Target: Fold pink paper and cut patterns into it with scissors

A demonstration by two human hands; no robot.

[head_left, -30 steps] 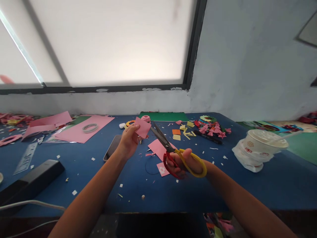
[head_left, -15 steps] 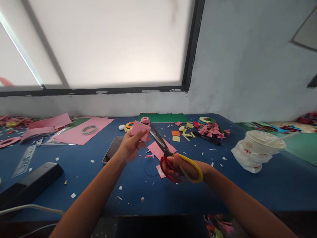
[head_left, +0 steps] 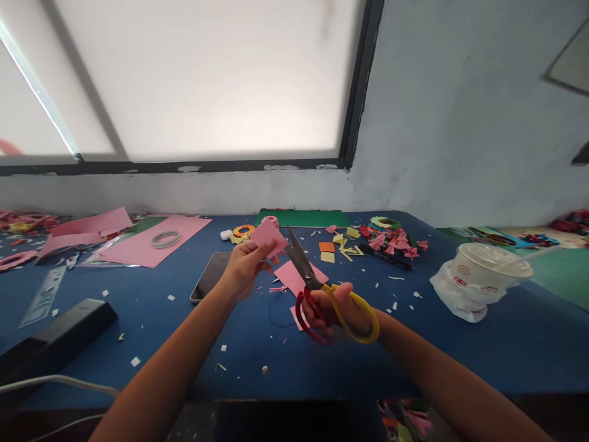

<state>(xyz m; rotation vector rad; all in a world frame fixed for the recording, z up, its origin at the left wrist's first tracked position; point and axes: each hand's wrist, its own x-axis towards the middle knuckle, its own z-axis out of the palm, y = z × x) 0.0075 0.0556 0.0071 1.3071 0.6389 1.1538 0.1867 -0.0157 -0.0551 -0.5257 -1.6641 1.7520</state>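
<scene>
Between thumb and fingers, my left hand (head_left: 243, 269) pinches a small pink paper square (head_left: 269, 236) above the table. My right hand (head_left: 329, 312) grips scissors (head_left: 301, 261) by their loops, one red and one yellow. The blades are parted and point up toward the right edge of the pink square; whether they touch it I cannot tell. Below them on the table lies a larger pink paper sheet (head_left: 294, 279), partly hidden by the scissors. A second small pink piece (head_left: 299, 317) sits nearer me, mostly behind my right hand.
A phone (head_left: 210, 276) lies left of my left hand. Further left are a tape roll (head_left: 165, 239) on pink sheets, a ruler (head_left: 43, 296) and a black box (head_left: 57, 334). Yellow scraps, a black pen (head_left: 386, 257), paper flowers (head_left: 396, 239) and a lidded cup (head_left: 478, 276) stand rightward.
The pink square has shifted slightly right and tilted in my left hand. The scissors have opened wider and turned a little more upright, with my right thumb raised.
</scene>
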